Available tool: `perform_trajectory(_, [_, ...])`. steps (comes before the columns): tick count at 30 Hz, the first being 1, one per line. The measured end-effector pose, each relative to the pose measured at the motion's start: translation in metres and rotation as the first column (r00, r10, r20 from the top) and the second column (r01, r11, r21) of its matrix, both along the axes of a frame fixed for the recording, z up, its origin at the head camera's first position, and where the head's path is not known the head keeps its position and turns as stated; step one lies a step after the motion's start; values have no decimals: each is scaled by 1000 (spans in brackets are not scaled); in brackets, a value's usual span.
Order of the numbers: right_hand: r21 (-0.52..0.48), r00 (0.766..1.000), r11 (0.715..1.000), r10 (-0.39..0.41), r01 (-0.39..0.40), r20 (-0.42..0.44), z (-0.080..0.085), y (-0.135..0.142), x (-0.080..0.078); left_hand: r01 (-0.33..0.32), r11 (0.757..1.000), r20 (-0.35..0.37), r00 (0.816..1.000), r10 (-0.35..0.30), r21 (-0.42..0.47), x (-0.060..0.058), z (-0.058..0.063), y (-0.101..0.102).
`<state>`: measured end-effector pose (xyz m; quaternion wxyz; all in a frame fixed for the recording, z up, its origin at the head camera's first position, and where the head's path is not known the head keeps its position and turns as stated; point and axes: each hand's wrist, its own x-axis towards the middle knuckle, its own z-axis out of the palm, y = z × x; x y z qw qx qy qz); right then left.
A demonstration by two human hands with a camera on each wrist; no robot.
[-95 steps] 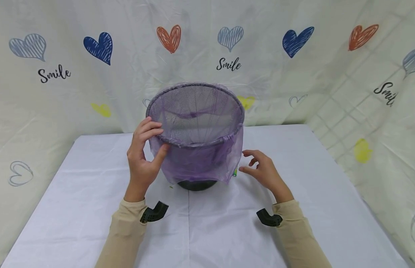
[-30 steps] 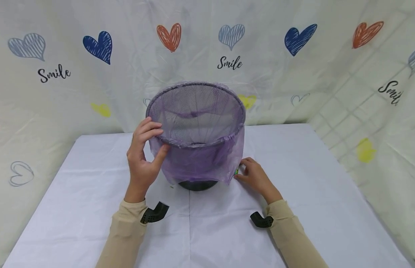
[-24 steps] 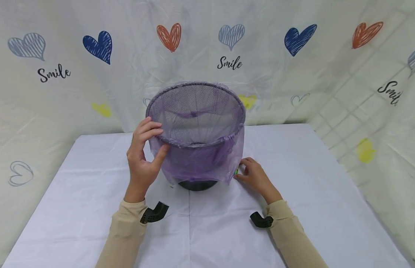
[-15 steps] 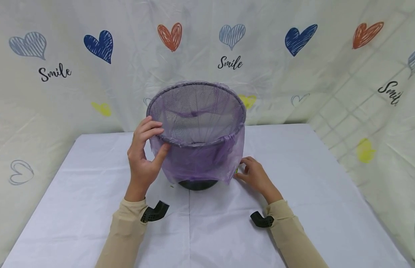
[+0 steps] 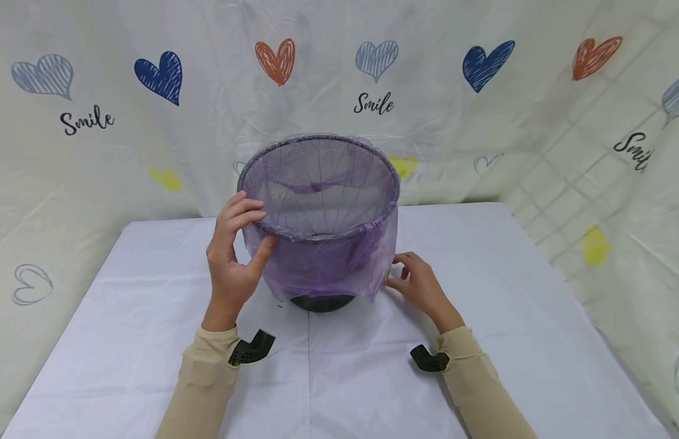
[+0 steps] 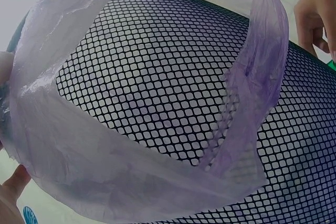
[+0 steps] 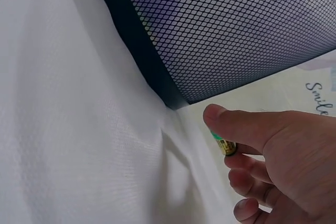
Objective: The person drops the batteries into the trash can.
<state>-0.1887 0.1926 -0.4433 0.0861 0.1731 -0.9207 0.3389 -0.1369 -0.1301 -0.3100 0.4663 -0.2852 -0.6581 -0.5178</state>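
A black mesh wastebasket (image 7: pixel 236 30), lined with a thin purple bin bag (image 5: pixel 328 268), stands upright on the table. The bag's top is folded over the rim and hangs down outside, with the dark base (image 5: pixel 323 303) showing under it. My left hand (image 5: pixel 230 268) grips the basket's left rim, fingers over the top and thumb on the outer front. Low at the basket's right side, my right hand (image 5: pixel 422 283) pinches a small green and gold battery (image 7: pixel 227 147) between thumb and forefinger. The other right fingers are loosely bent. Most of the battery is hidden behind the thumb.
A white cloth covers the table (image 5: pixel 509 353). Behind it hangs a pale curtain (image 5: pixel 328 73) printed with hearts and words, close beyond the basket. A tiny dark speck (image 5: pixel 280 306) lies on the cloth left of the base. Each sleeve carries a black wrist mount (image 5: pixel 253 347).
My right hand has moved left to the basket's side and taken hold of the battery, and has lately risen slightly. The left hand and basket have stayed in place.
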Motion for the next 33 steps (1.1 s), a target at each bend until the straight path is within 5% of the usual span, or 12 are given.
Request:
perform_trajectory(17, [-40,996,999,-35,32,-78,13,2,4,-8,1000,2,1000,8,-6,2,2,1])
perform_trajectory(33, [-118,997,992,-59,53,-52,19,9,3,-18,1000,10,1000,18,-11,3,3,2])
